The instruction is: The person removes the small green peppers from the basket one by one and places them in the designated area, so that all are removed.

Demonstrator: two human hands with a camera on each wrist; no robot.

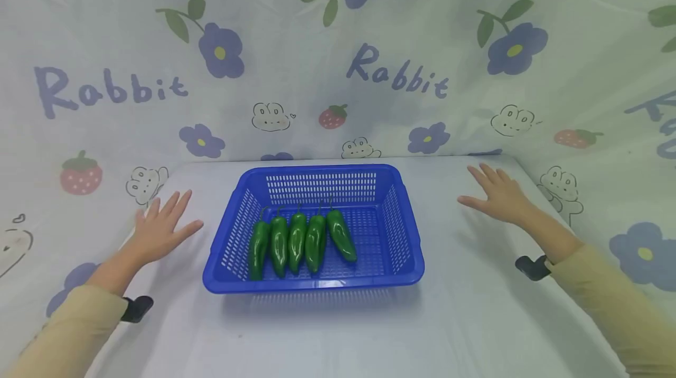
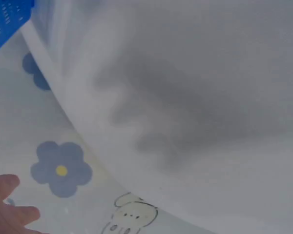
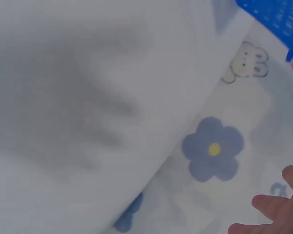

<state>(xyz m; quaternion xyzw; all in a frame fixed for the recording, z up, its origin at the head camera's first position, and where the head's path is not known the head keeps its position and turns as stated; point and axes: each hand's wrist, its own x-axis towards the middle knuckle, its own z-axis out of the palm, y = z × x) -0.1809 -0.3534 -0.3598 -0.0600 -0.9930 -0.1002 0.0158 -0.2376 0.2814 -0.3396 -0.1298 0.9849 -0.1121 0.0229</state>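
A blue plastic basket (image 1: pixel 313 285) with slotted walls stands on the white table in the head view. Several green chili peppers (image 1: pixel 297 243) lie side by side in its left and middle part, stems toward the back. Left of the basket, my left hand (image 1: pixel 159 230) hovers with fingers spread, touching nothing. My right hand (image 1: pixel 496 195) is held out likewise on the right, farther from the basket. In the left wrist view a few fingertips (image 2: pixel 24 214) show at the lower left. Fingertips of the right hand (image 3: pixel 278 207) appear at the lower right of its wrist view.
The white tabletop (image 1: pixel 327 337) surrounds the basket. Behind it and at the sides hangs a curtain (image 1: pixel 296 61) printed with flowers, strawberries and rabbits. A dark band (image 1: pixel 138 309) sits at the left wrist, another dark band (image 1: pixel 532 267) at the right.
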